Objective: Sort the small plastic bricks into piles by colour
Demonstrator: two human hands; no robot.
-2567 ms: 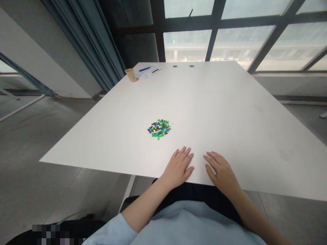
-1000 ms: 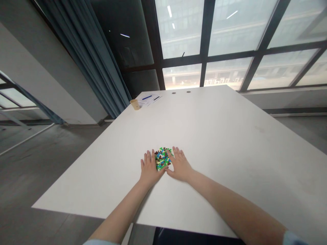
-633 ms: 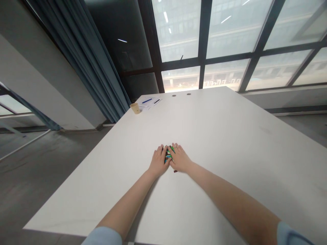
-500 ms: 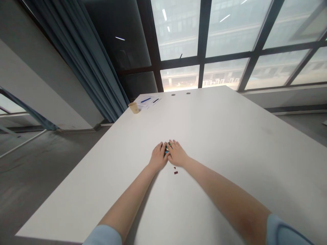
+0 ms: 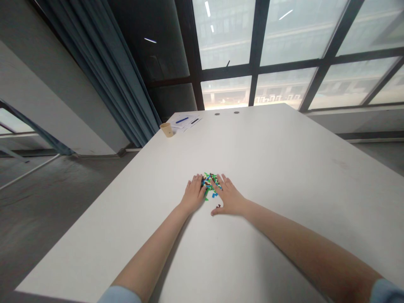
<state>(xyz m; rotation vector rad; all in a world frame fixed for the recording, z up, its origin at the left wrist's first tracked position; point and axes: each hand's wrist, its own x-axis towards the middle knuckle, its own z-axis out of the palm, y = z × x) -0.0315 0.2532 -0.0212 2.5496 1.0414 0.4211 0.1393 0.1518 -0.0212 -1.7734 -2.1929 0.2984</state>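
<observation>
Because the heap of small coloured pieces (image 5: 209,182) lay loose on the white table (image 5: 284,168), about midway across it, we judged it light, hard and quick to scatter. It offered no single spot to grip. It seemed better cupped from both flanks low against the surface, or picked piece by piece with the fingertips. Our left hand (image 5: 195,196) lay flat, palm down, fingers spread, touching the heap's left edge. Our right hand (image 5: 229,197) lay open the same way at its right edge, thumb out near a stray dark piece (image 5: 218,206). Well apart, at the far left corner, a paper cup (image 5: 167,129) stood beside some papers (image 5: 186,121), with a blue curtain (image 5: 104,71) beyond.
</observation>
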